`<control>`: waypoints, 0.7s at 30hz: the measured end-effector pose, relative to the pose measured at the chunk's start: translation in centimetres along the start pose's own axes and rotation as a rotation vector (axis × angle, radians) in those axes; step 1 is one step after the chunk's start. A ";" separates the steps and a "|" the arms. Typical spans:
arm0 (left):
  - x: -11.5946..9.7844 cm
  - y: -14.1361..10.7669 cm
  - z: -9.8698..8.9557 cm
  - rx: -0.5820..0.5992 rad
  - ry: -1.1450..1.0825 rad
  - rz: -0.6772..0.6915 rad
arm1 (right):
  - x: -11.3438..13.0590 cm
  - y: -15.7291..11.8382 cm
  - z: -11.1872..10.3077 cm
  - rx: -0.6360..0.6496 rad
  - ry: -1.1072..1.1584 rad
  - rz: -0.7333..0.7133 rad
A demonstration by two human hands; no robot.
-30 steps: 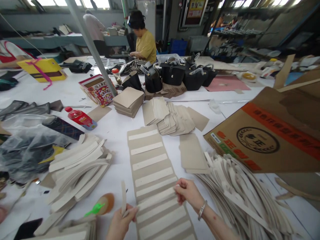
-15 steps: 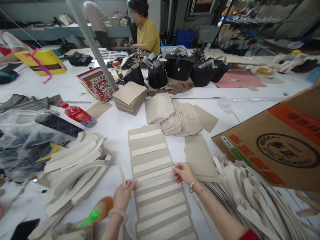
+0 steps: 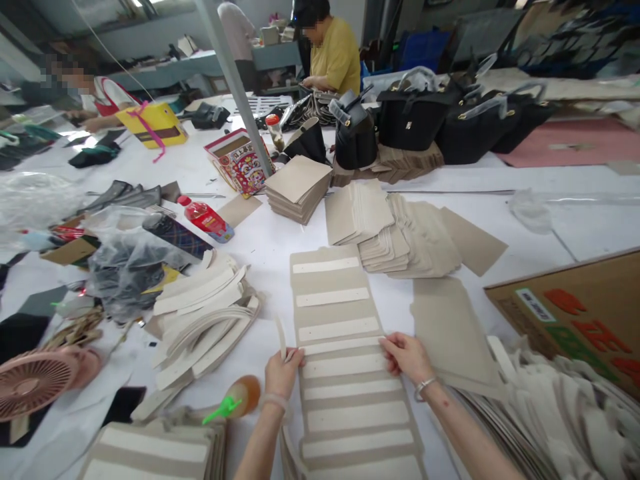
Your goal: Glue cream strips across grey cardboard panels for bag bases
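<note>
A column of overlapping beige card panels (image 3: 334,275) lies on the white table, with pale strips (image 3: 340,327) across them. A narrow pale strip (image 3: 345,345) lies crosswise between my hands. My left hand (image 3: 281,375) is closed at its left end, thumb and finger together. Another thin strip (image 3: 281,335) curls up from between the left fingers. My right hand (image 3: 407,359) pinches the right end of the narrow strip at the panels' right edge. The fingertips hide both strip ends.
Pale strips pile up at left (image 3: 200,320) and right (image 3: 555,400). Card stacks (image 3: 367,212) stand beyond the panels. A glue bottle (image 3: 245,393) with a green tip lies left of my left arm. Right, a cardboard box (image 3: 550,320); behind, black handbags (image 3: 415,123) and a co-worker (image 3: 337,57).
The view has swung left, so everything sits further right in the picture. Both hands keep their hold on the narrow strip, which now lies level across the panel.
</note>
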State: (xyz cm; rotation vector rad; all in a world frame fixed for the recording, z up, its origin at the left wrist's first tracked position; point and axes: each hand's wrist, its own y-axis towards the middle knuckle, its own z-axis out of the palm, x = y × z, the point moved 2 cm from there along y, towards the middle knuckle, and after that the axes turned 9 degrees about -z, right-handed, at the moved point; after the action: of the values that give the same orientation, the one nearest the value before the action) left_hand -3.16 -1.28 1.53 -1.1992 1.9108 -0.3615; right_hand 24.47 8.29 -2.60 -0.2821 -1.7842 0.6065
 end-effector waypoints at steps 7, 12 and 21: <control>0.4 0.4 0.1 0.032 -0.001 0.045 | -0.3 0.1 0.1 -0.009 -0.016 -0.001; 0.4 0.4 0.2 0.044 0.012 0.045 | -0.2 0.0 0.2 -0.034 -0.043 -0.012; 0.1 0.6 -0.1 0.060 0.041 0.002 | 0.0 -0.2 0.4 -0.105 -0.070 -0.011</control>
State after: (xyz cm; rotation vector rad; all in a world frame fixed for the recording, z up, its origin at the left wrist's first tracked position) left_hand -3.61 -1.12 1.18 -1.1581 1.9227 -0.4426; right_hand 24.06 8.05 -2.55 -0.3263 -1.8870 0.5206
